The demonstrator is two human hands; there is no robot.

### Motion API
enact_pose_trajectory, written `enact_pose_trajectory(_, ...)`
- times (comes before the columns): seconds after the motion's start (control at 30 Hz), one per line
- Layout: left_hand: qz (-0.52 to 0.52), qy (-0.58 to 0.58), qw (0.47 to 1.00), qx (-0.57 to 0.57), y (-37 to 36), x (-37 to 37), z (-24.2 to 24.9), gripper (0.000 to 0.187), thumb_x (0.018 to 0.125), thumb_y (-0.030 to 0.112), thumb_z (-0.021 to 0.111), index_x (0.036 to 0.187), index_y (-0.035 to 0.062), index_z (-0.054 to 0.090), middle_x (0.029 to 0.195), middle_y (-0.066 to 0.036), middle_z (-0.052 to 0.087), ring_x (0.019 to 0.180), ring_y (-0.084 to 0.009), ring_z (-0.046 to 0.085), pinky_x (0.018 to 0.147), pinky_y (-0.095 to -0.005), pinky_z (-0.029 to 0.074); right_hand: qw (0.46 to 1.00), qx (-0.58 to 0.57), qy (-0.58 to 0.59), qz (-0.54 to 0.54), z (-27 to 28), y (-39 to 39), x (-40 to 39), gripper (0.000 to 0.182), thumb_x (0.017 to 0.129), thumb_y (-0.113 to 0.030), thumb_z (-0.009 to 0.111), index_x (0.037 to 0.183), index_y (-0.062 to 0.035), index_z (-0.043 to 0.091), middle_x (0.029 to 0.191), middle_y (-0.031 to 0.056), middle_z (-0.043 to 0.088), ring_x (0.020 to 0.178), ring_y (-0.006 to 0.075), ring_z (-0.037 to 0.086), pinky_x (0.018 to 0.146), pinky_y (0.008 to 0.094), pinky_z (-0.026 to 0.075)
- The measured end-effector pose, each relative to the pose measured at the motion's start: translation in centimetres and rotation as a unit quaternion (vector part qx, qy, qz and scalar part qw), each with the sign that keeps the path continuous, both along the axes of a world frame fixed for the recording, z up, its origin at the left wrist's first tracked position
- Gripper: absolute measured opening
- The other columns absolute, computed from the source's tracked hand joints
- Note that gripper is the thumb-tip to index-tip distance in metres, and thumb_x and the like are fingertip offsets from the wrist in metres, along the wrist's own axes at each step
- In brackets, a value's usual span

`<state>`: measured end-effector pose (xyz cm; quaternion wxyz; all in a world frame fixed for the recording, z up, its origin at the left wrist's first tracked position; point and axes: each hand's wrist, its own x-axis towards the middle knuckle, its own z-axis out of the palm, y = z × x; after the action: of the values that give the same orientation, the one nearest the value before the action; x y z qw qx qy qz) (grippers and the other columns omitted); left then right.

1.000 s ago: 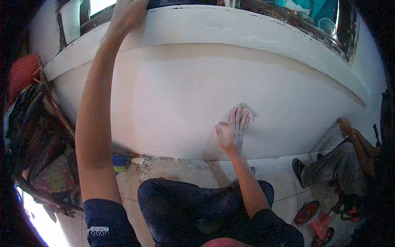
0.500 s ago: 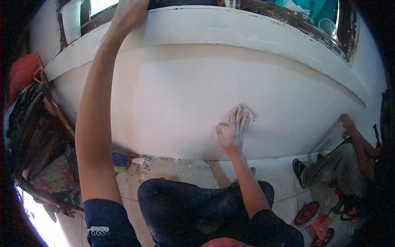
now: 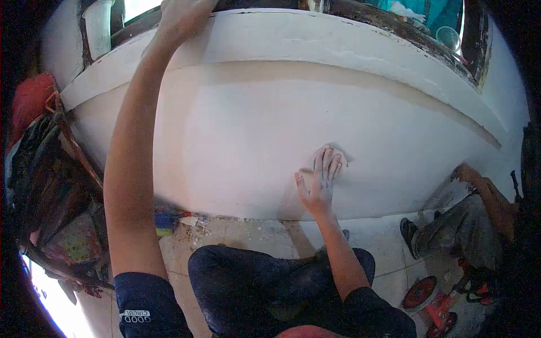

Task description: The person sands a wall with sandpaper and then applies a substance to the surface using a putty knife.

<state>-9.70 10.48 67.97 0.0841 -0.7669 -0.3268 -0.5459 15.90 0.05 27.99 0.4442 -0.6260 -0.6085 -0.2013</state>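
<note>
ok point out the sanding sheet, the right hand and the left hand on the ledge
sanding sheet [image 3: 340,152]: head view, on the corner showing above the fingertips
right hand [image 3: 318,183]: head view, on the back of the hand
left hand [image 3: 181,16]: head view, on the knuckles at the ledge

Soft daylight, heavy fisheye warp; edges dark, perhaps blurred.

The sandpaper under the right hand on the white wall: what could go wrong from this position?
1. The sandpaper lies under only the fingertips of the right hand, pressed flat on the wall; it could slip out.
2. The left hand grips the ledge overhead while the person crouches; losing that hold may cost balance.
3. Another person works close at the right, so dust or elbows could interfere.
</note>
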Motion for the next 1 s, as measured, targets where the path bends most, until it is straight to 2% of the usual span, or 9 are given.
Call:
enact_pose_trajectory(0.07,0.019,-0.018,1.0,-0.018,-0.4,0.3,-0.2,0.061,0.098,0.042,0.062,0.144,0.0026,0.055,0.146,-0.021,0.054,0.139,-0.0345,0.045,0.119,-0.0491,0.033,1.0,0.004,-0.003,-0.001,-0.1,0.1,0.0,0.086,0.098,-0.043,0.061,0.163,-0.0013,0.022,0.171,0.0242,0.013,0.154,0.0561,0.003,0.123,0.0655,0.003)
enact_pose_trajectory(0.13,0.062,0.012,0.997,0.045,0.0,0.3,-0.3,0.061,0.095,0.042,0.068,0.142,0.0054,0.057,0.143,-0.02,0.055,0.136,-0.0341,0.046,0.116,-0.0494,0.037,1.0,0.007,-0.006,-0.002,0.0,0.0,0.0,0.085,0.099,-0.043,0.06,0.163,-0.0013,0.023,0.171,0.0242,0.013,0.154,0.0564,0.003,0.123,0.0657,0.002)
enact_pose_trajectory(0.17,0.062,0.012,0.997,0.045,0.2,0.2,-0.3,0.061,0.095,0.042,0.068,0.142,0.0054,0.057,0.143,-0.02,0.055,0.136,-0.0341,0.046,0.116,-0.0494,0.037,1.0,0.002,-0.002,0.0,0.1,0.0,-0.1,0.085,0.099,-0.043,0.06,0.163,-0.0011,0.023,0.171,0.0244,0.013,0.154,0.0566,0.003,0.123,0.0658,0.002)
enact_pose_trajectory(0.23,-0.021,-0.038,0.999,-0.013,-0.1,0.1,-0.3,0.059,0.097,0.045,0.064,0.141,0.0053,0.058,0.142,-0.02,0.056,0.135,-0.0337,0.047,0.115,-0.0501,0.037,1.0,-0.004,0.003,0.001,0.1,0.0,-0.1,0.085,0.099,-0.043,0.06,0.162,-0.0008,0.023,0.171,0.0246,0.013,0.154,0.0567,0.003,0.123,0.066,0.002)
enact_pose_trajectory(0.47,-0.027,-0.05,0.998,-0.006,0.2,0.1,0.0,0.06,0.099,0.05,0.058,0.137,0.0037,0.061,0.138,-0.02,0.058,0.133,-0.0332,0.048,0.114,-0.0501,0.037,1.0,-0.007,0.001,0.0,0.2,0.0,-0.1,0.086,0.099,-0.043,0.059,0.163,0.0008,0.021,0.17,0.0253,0.012,0.154,0.0566,0.002,0.123,0.0662,0.001)
enact_pose_trajectory(0.67,0.112,-0.022,0.992,0.052,-0.2,0.9,-0.6,0.057,0.098,0.051,0.06,0.135,0.0085,0.065,0.136,-0.019,0.062,0.13,-0.0351,0.052,0.113,-0.0501,0.039,1.0,-0.002,0.002,-0.001,0.2,0.0,-0.2,0.086,0.099,-0.043,0.06,0.162,0.0007,0.022,0.17,0.0252,0.013,0.154,0.0562,0.003,0.123,0.0657,0.001)
enact_pose_trajectory(0.73,0.052,-0.055,0.997,0.026,-0.4,0.8,-0.5,0.055,0.099,0.049,0.057,0.136,0.0095,0.065,0.137,-0.018,0.063,0.129,-0.0355,0.054,0.114,-0.049,0.038,1.0,-0.008,0.007,-0.006,0.2,-0.1,-0.3,0.086,0.099,-0.044,0.06,0.162,0.0006,0.022,0.17,0.0251,0.013,0.154,0.0561,0.003,0.123,0.0655,0.001)
enact_pose_trajectory(0.93,-0.003,-0.047,0.993,0.105,1.7,-0.1,-0.5,0.051,0.104,0.037,0.041,0.14,0.0085,0.063,0.139,-0.016,0.063,0.129,-0.0355,0.054,0.116,-0.0457,0.035,1.0,0.001,-0.002,-0.003,-0.2,0.0,-0.2,0.085,0.099,-0.043,0.059,0.162,0.0003,0.022,0.171,0.0244,0.013,0.155,0.0552,0.003,0.123,0.0652,0.002)
enact_pose_trajectory(1.0,-0.004,-0.045,0.994,0.095,0.4,-0.1,-0.9,0.051,0.104,0.035,0.041,0.141,0.0086,0.062,0.141,-0.017,0.062,0.131,-0.0357,0.052,0.117,-0.0461,0.034,1.0,0.002,0.005,0.002,-0.6,0.1,-0.4,0.085,0.099,-0.043,0.059,0.162,0.0002,0.023,0.171,0.0241,0.013,0.155,0.055,0.003,0.123,0.0657,0.002)
